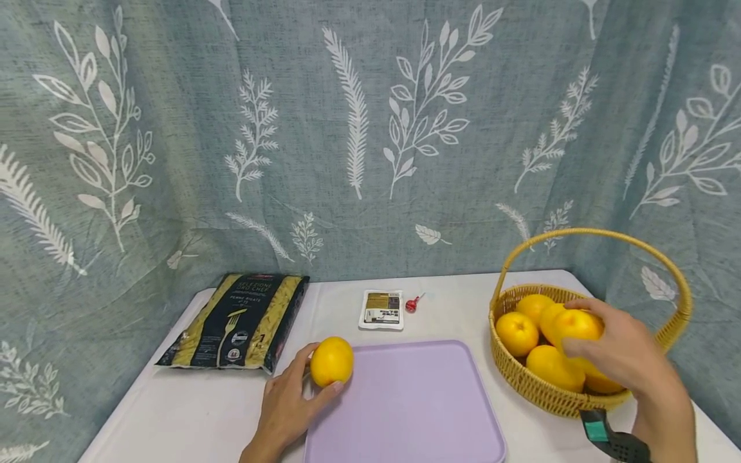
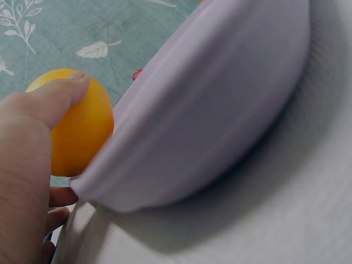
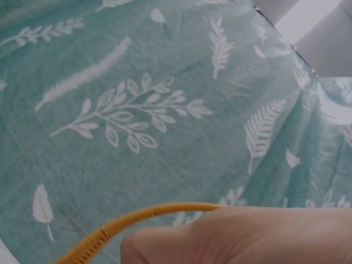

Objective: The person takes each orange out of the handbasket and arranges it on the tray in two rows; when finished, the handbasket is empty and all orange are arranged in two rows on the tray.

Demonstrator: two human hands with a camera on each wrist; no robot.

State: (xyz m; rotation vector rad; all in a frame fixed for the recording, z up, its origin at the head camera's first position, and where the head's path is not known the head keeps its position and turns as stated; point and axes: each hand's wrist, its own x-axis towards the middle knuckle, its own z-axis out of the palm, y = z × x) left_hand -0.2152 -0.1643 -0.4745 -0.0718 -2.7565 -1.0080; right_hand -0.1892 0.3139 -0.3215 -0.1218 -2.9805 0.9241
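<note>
grey-green cloth (image 1: 301,96) with white leaf prints hangs behind the white tabletop (image 1: 173,411). on this tabletop lies a lilac tray (image 1: 405,405), and at its far left corner the left hand (image 1: 286,405) is grasping an orange (image 1: 332,362) between thumb and curved fingers. from the head view i cannot tell if this fruit touches the tray's floor. to the right of the tray stands a wicker basket (image 1: 527,386) with several other oranges (image 1: 517,334), its tall handle (image 1: 585,231) arching above. the right hand (image 1: 628,350) reaches into it and is grasping a second orange (image 1: 579,325), which is on top of the others; whether it is lifted, i cannot tell. beyond the tray are a small flat packet (image 1: 382,310) and, just beside it, a red lollipop (image 1: 411,305). a dark bag of penne (image 1: 231,321) lies at the left.
</note>
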